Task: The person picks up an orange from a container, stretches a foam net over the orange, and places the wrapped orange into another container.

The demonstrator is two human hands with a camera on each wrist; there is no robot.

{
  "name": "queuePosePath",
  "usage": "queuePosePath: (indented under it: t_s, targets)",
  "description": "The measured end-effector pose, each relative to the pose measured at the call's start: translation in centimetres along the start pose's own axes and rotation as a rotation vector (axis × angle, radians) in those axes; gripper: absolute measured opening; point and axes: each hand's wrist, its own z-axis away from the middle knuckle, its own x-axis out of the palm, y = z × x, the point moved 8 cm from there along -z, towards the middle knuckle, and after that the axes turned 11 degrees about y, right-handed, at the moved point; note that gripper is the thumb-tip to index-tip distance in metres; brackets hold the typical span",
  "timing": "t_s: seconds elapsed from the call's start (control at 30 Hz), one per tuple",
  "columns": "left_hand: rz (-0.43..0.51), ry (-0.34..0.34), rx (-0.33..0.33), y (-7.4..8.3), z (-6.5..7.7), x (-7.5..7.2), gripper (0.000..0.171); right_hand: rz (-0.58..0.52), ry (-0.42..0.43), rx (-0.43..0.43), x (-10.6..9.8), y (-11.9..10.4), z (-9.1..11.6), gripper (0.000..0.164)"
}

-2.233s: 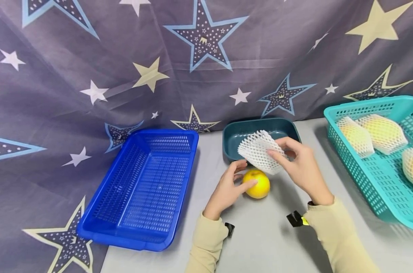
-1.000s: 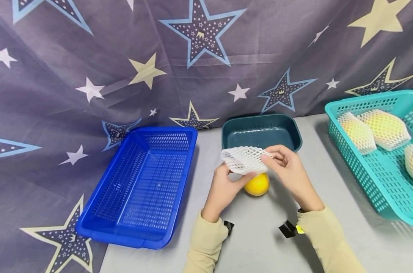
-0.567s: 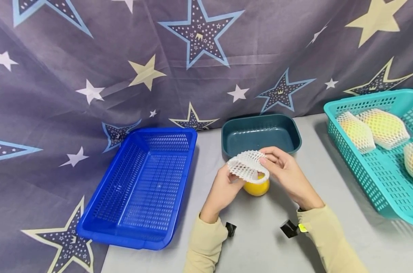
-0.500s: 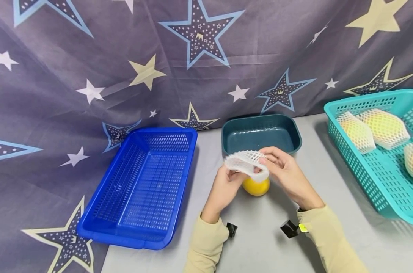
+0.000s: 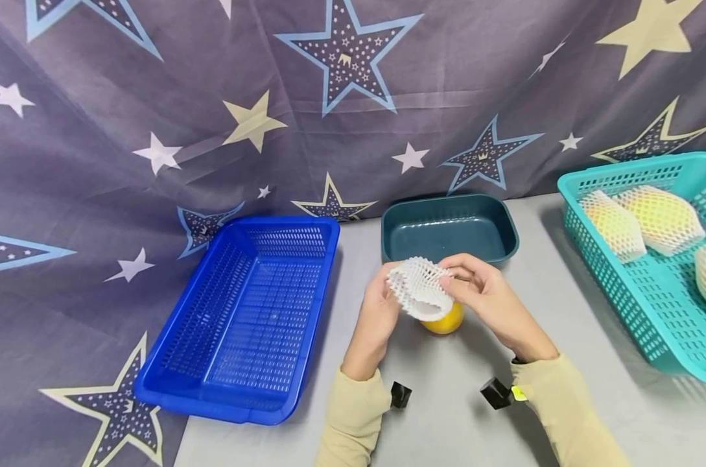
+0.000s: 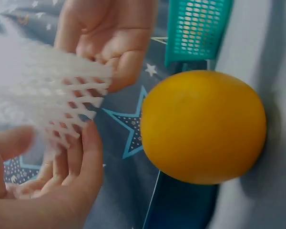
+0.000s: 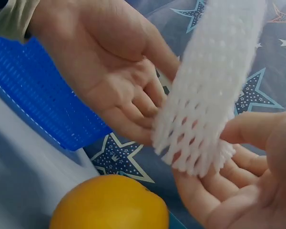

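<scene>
A white foam fruit net point(image 5: 419, 285) is held between both hands above the table, its mouth facing down and toward the front. My left hand point(image 5: 376, 318) holds its left side; the fingers point(image 6: 90, 157) lie against the mesh in the left wrist view. On the other side my right hand point(image 5: 495, 301) pinches the net, thumb in front and fingers behind, as the right wrist view shows. Just below sits a round orange-yellow fruit point(image 5: 445, 321) on the table, bare and partly hidden by the net. It looms large in the left wrist view, touched by neither hand.
To the left stands a blue basket point(image 5: 236, 415) with nothing in it. Behind the hands is a dark teal box point(image 5: 448, 227). At the right, a turquoise basket point(image 5: 615, 311) holds several net-wrapped yellow fruits point(image 5: 658, 217). A starry cloth point(image 5: 376, 149) hangs behind the grey table.
The net, earlier in the right hand alone, moved slightly left and down. My left hand left the fruit's side and took hold of it. The net's mouth spread and tilted forward.
</scene>
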Motion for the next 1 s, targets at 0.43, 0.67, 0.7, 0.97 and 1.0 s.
queuePosePath:
  t_s: [0.43, 0.67, 0.7, 0.97, 1.0]
  targets:
    - [0.031, 0.031, -0.086, -0.7, -0.6, -1.1, 0.025, 0.291, 0.076, 0.003, -1.8, 0.3, -0.2, 0.025]
    - [-0.066, -0.054, -0.174, -2.4, -0.5, -1.1, 0.043, 0.416, 0.087, -0.011, -2.3, 0.9, -0.3, 0.024]
    - [-0.075, -0.067, -0.186, -2.7, -0.5, -1.0, 0.046, 0.427, 0.086, -0.021, -2.3, 1.0, -0.4, 0.023]
    - [-0.148, -0.133, -0.205, -4.0, -0.5, -0.7, 0.051, 0.525, 0.091, -0.062, -2.5, 1.5, -0.6, 0.019]
    - [-0.158, -0.137, -0.201, -4.1, -0.5, -0.7, 0.051, 0.535, 0.091, -0.066, -2.6, 1.5, -0.6, 0.019]
